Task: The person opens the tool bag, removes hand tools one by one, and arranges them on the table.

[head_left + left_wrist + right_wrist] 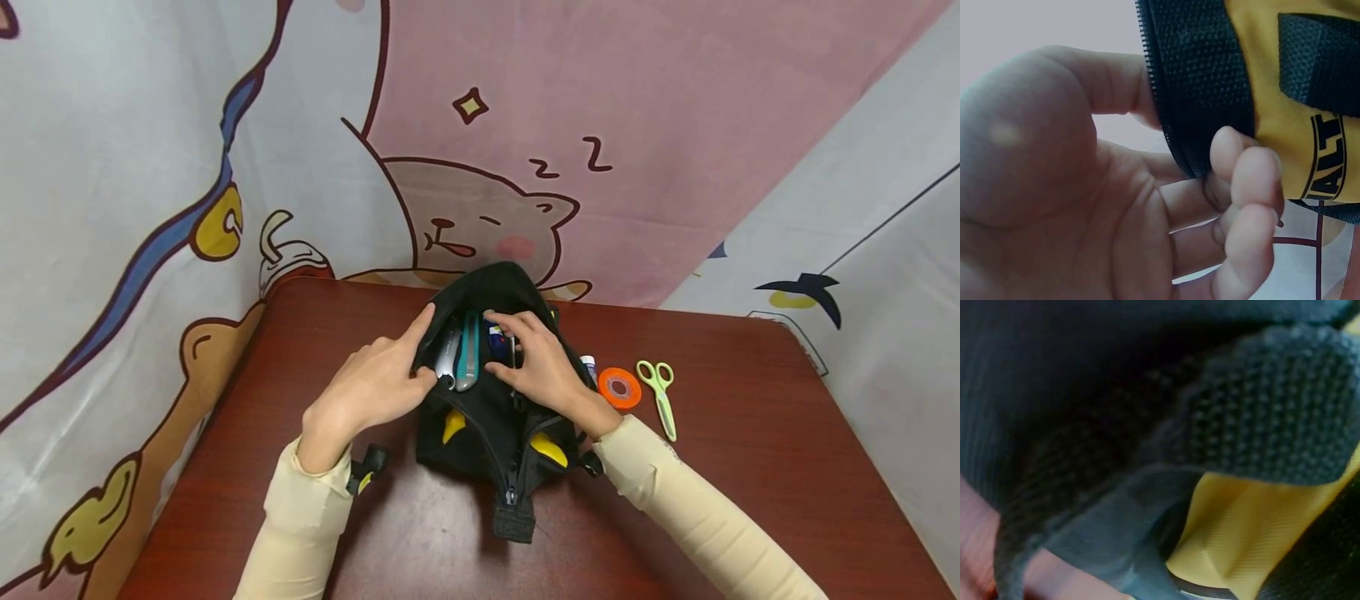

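A black tool bag (480, 450) with yellow patches stands unzipped on the table, its mouth spread wide. My left hand (375, 379) grips the left edge of the mouth; in the left wrist view its fingers (1250, 181) curl round the zippered rim. Inside lie a teal utility knife (468, 354) and, left of it, a silver-grey tool (447, 357). My right hand (543, 367) reaches into the right side, holding a small dark blue item (497, 340) between thumb and forefinger. Black webbing and yellow cloth (1241, 531) fill the right wrist view, hiding that hand's fingers.
Right of the bag are a white-capped blue tube (588, 367), an orange tape roll (619, 388) and light green scissors (662, 396). A black strap end (367, 467) lies by the left sleeve. A printed cloth (645, 167) hangs behind the brown table (750, 433).
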Demonstrator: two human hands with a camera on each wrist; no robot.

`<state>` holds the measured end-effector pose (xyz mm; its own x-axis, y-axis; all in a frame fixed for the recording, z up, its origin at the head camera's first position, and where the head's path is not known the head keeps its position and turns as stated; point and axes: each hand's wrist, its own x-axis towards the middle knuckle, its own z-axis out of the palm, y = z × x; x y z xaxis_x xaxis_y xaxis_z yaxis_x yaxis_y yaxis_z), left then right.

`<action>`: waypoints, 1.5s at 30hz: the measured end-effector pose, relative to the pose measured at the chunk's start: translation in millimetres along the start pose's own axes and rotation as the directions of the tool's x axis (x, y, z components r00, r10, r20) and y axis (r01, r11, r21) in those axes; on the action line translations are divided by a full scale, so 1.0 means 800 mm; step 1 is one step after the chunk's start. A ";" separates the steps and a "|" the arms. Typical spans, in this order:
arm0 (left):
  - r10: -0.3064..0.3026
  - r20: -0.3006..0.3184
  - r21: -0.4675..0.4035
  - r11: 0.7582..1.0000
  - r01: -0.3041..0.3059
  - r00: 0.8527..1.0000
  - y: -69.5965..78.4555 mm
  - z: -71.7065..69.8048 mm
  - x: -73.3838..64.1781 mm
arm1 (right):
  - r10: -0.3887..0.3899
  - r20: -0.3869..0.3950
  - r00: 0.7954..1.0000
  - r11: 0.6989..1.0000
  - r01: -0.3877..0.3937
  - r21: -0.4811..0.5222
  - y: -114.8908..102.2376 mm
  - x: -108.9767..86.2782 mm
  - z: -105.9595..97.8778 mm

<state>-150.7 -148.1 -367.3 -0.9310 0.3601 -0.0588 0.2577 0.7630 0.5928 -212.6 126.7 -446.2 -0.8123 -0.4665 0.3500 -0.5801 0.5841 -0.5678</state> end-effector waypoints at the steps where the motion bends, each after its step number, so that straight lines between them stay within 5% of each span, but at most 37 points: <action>1: -0.001 0.000 0.002 1.000 0.001 1.000 0.000 0.000 0.000 | 0.008 0.007 1.000 1.000 -0.008 -0.007 0.001 0.000 0.001; 10: -0.010 -0.001 0.013 1.000 0.010 1.000 -0.001 -0.001 0.000 | 0.099 0.073 0.992 0.988 -0.090 -0.122 0.009 0.002 0.010; 45: -0.032 0.006 0.004 0.999 0.032 0.999 -0.002 0.000 -0.001 | 0.290 0.130 0.948 0.948 -0.267 -0.173 0.033 0.006 0.023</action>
<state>-150.4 -149.6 -367.8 -0.9373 0.3385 -0.0828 0.2286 0.7766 0.5870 -230.5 127.6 -473.6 -0.9307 -0.3589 0.0704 -0.3438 0.7929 -0.5031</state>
